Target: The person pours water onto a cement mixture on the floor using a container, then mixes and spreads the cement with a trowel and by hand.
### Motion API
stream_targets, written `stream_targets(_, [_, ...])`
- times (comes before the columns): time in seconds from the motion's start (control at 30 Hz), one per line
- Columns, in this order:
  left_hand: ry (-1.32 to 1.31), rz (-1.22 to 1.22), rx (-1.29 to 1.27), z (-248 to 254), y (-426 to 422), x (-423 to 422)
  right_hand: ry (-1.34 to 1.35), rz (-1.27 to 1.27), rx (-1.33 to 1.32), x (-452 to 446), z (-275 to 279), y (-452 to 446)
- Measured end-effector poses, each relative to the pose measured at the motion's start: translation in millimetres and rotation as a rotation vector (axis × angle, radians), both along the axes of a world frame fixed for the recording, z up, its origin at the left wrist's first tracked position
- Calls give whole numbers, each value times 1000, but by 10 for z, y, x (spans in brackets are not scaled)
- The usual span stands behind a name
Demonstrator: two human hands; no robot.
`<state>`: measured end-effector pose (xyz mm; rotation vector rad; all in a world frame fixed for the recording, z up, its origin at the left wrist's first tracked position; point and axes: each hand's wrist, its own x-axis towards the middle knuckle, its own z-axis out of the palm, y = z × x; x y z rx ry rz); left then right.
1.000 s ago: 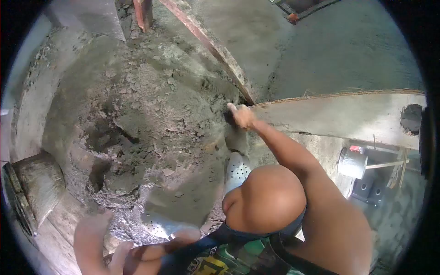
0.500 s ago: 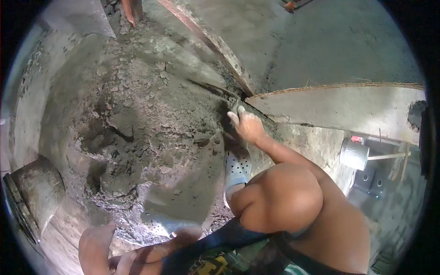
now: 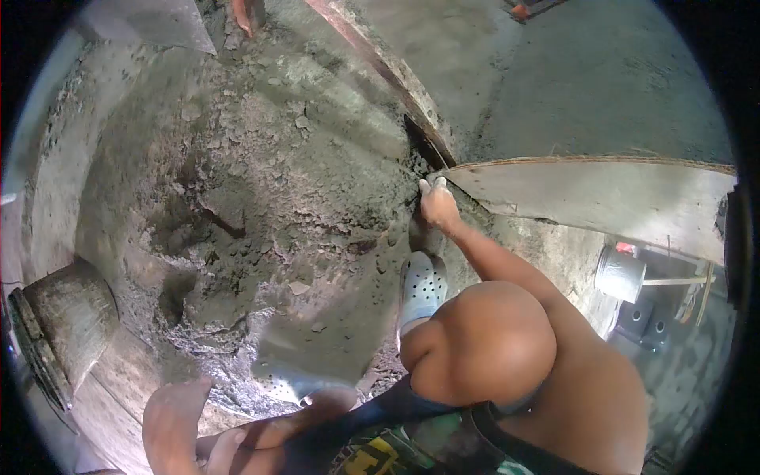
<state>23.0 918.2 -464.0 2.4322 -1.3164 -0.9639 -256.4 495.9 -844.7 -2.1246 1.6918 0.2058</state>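
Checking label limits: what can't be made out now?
All head view:
Right hand: its back hides anything under the palm.
Left hand: blurred, cut by bottom edge; grip unclear.
Reddish object: cut by top edge; identity unclear.
White bucket: too small; wall hides any contents.

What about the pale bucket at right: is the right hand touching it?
No, the right hand is by the tip of the pale board, apart from the bucket.

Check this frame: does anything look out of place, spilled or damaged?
Two mild oddities. The grey mix has dark hollows at picture left, odd against the smoother patch between the shoes. A dark strip, perhaps a gap, shows low along the slanting plank, darker than the rest of that edge, just beyond the right hand.
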Motion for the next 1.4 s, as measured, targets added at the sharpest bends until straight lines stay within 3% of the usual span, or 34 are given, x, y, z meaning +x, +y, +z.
stream_targets(0.3, [18, 13, -65, 76, -25, 39, -1, 40, 168, 47, 360, 328])
stream_targets(0.47, [22, 2, -52, 48, 5, 23, -64, 296, 171, -307, 203, 303])
stream_targets(0.57, [9, 35, -103, 44, 28, -3, -4, 87, 391, -188, 748, 507])
stream_targets(0.63, [12, 27, -84, 43, 29, 27, 46, 280, 373, -306, 1005, 492])
stream_targets(0.73, [1, 7, -65, 63, 49, 57, 85, 311, 229, -440, 1110, 523])
stream_targets(0.87, [12, 38, -20, 101, 42, 29, 93, 88, 141, -567, 802, 251])
stream_targets(1.1, [-3, 83, -57, 94, 42, -6, -4, 203, 174, -643, 209, -32])
stream_targets(1.13, [-26, 39, -58, 128, 32, -22, -10, 126, 261, -431, 609, 32])
stream_targets(1.27, [-70, -120, -178, 31, 170, 34, 44, 170, 388, -121, 1078, 269])
stream_targets(1.33, [-34, -101, -205, 53, 182, 62, 47, 459, 427, 112, 1455, 314])
stream_targets(1.4, [2, -52, -363, 109, 61, 87, -40, 568, 381, 384, 1678, 209])
